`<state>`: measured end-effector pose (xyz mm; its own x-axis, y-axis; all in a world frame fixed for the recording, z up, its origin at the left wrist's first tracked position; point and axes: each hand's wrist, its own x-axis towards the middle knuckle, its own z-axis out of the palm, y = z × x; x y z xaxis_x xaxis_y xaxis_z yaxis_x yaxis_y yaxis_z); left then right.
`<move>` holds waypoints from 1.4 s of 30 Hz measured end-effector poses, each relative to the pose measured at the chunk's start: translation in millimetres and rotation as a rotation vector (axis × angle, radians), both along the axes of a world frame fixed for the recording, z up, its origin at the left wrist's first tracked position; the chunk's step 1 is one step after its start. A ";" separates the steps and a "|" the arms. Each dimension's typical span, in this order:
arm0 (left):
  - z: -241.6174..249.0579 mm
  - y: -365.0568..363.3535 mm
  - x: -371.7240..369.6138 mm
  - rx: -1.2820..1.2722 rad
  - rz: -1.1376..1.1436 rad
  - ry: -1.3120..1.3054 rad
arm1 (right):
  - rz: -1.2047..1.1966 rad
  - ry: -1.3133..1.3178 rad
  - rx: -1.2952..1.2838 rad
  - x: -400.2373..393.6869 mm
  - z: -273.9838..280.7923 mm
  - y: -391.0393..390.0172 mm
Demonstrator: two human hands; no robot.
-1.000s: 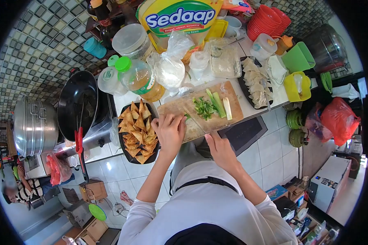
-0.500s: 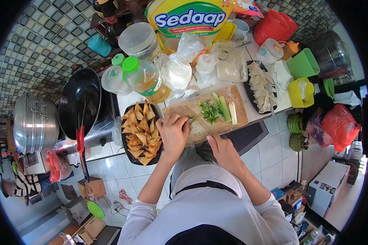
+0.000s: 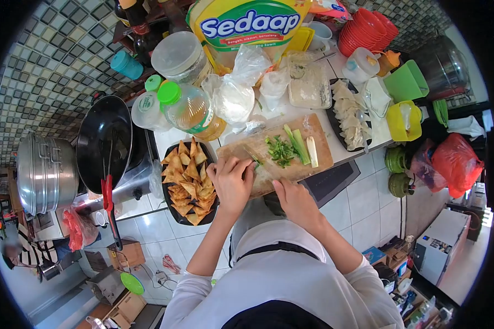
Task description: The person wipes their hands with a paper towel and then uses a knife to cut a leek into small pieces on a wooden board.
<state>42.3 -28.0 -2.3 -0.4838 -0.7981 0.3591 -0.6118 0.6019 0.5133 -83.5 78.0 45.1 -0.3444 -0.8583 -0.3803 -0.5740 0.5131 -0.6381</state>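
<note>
On the wooden cutting board (image 3: 233, 151), my left hand (image 3: 233, 181) is closed with fingertips pinched on a thin bit of green leaf (image 3: 256, 160). My right hand (image 3: 297, 204) is wrapped round a knife at the board's near edge; the handle is hidden in the fist and the blade shows only faintly, slanting toward the left fingers. Right of the fingers lies a heap of chopped green leaves (image 3: 280, 151), then green onion stalks (image 3: 297, 143) and a white stalk piece (image 3: 312, 152).
A black tray of fried triangular pastries (image 3: 189, 178) sits left of the board. Behind stand an oil bottle (image 3: 195, 112), flour bag (image 3: 233, 98) and clear container (image 3: 310, 88). A tray of folded wrappers (image 3: 348, 118) is at right. A wok (image 3: 104, 131) with red-handled tongs (image 3: 108, 200) stands far left.
My right hand has shifted slightly left and the blade's angle has altered a little. The left hand stays almost in place at the leaf. The view has tilted slightly.
</note>
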 end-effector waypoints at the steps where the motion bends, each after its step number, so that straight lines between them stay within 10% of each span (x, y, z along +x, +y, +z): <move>1: -0.5 0.8 -0.7 -0.002 0.015 0.015 | 0.002 -0.001 -0.007 -1.0 -0.9 6.2; 42: 4.4 1.4 2.5 -0.010 0.001 -0.030 | 0.023 0.015 -0.033 3.6 -14.2 17.1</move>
<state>44.8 -26.6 2.1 -0.4935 -0.7953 0.3519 -0.6279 0.6058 0.4886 -80.0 95.1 30.9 -0.3297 -0.8780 -0.3470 -0.5952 0.4786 -0.6455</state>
